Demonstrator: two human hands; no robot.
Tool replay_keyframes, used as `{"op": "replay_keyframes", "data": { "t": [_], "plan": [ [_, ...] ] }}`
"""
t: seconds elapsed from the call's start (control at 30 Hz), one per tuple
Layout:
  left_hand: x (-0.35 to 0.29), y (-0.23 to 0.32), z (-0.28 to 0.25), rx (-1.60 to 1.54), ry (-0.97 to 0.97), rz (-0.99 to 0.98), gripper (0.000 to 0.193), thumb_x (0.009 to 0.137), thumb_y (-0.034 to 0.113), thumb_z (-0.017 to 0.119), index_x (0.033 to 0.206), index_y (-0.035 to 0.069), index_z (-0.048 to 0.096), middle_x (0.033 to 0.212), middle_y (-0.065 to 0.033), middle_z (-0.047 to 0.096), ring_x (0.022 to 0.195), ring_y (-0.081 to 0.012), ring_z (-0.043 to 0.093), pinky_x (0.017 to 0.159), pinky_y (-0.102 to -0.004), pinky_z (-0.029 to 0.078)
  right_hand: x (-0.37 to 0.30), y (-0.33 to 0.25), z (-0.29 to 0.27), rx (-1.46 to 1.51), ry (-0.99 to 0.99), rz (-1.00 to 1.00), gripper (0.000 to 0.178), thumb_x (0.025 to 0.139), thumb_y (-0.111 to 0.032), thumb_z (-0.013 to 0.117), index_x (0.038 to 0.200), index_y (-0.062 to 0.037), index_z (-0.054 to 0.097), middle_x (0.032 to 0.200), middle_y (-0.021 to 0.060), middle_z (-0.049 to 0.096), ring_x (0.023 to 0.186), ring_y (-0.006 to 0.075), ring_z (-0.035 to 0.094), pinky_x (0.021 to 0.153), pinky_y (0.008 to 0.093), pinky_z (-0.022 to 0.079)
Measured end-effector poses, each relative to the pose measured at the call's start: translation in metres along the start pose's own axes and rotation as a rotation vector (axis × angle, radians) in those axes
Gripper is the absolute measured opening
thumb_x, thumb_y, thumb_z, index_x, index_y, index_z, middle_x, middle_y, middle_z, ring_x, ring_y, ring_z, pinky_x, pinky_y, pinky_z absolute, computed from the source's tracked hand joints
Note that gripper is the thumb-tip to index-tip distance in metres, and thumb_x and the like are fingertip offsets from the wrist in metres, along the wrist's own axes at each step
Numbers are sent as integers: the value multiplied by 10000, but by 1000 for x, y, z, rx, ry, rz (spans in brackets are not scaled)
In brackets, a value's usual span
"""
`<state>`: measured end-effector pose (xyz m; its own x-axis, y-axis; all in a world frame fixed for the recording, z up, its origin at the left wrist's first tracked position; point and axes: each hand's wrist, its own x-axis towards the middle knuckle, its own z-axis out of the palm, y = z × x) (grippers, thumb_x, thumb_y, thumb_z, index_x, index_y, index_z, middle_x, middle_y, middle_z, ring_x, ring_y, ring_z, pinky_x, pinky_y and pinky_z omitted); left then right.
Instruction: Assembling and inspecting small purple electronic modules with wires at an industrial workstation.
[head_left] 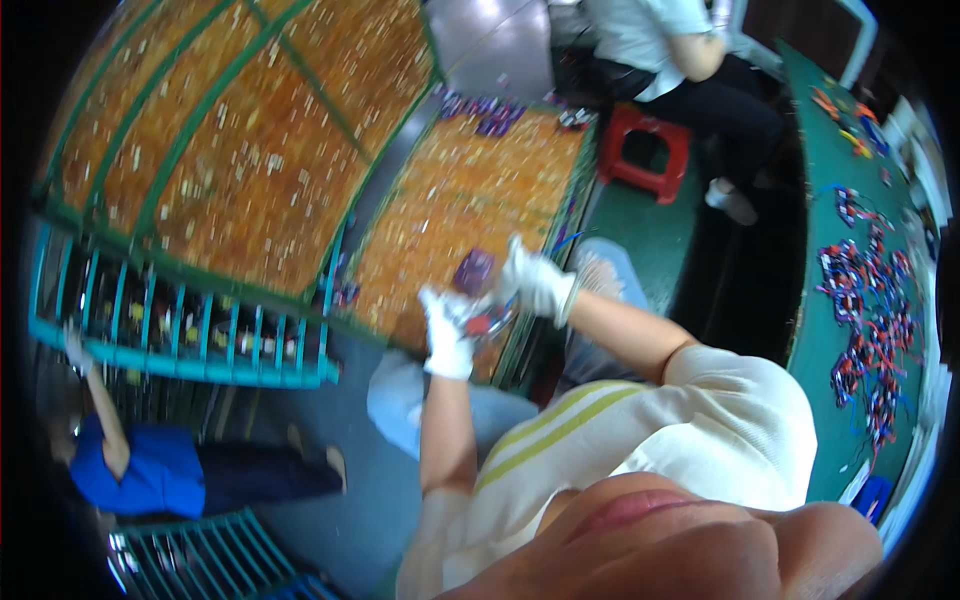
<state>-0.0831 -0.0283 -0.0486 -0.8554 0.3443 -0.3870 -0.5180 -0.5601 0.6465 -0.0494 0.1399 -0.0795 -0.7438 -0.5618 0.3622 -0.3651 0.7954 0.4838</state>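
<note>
Tight working space at the orange surface (450,200)

Green frame rails (300,60) hem the left side — knees (600,270) and red stool (650,150) crowd the right.

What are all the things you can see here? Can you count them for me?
orange trays of small parts: several, green-framed, upper left and centre
purple part: one, between the gloved hands
teal rack: one, left
red stool: one, top centre
seated person in white top: one, top
person in blue top: one, lower left
green table: one, right
red and blue wire bundles: many, on the table
left hand: white glove, at the part
right hand: white glove, at the part
</note>
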Motion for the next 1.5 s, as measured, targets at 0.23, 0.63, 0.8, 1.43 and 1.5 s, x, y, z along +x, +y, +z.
{"op": "replay_keyframes", "data": {
  "t": [0.23,0.63,0.8,1.43,1.5],
  "plan": [
    [-5,1,-4,526,-146,6,512,887,528,368,515,177,338,442,44,333,351,-77,311,349,-234,254,18,6,-56,1188,-203,406,405,876,-342,326,658,-47,498,511,56,439,543,199,501,745,371,409],
    [-17,-16,-19,2053,-413,560,572,648,558,670,662,-8,591,637,-131,590,588,-219,592,555,-320,470,19,5,-42,1992,-56,404,308,924,-259,421,1102,-34,531,953,76,566,883,167,526,820,284,422],
    [10,-52,-31,1577,-247,1470,407,734,382,634,915,26,553,751,-114,601,624,-255,596,542,-323,482,16,-20,-15,1815,29,212,301,902,-114,396,1166,2,482,1099,146,537,987,264,523,891,324,407],
    [-11,-47,-7,1648,-191,1242,186,746,96,587,921,74,528,754,-73,538,709,-232,550,593,-338,442,18,19,-107,1868,225,554,390,814,-161,620,1172,-38,525,891,33,612,799,88,571,753,237,449],
    [-23,-40,12,1394,-259,1265,305,711,22,598,1010,78,570,767,-76,567,695,-243,559,590,-348,446,13,20,-107,2053,187,550,399,816,-152,617,1182,-36,511,863,35,621,786,92,580,740,235,457]
  ]
}}
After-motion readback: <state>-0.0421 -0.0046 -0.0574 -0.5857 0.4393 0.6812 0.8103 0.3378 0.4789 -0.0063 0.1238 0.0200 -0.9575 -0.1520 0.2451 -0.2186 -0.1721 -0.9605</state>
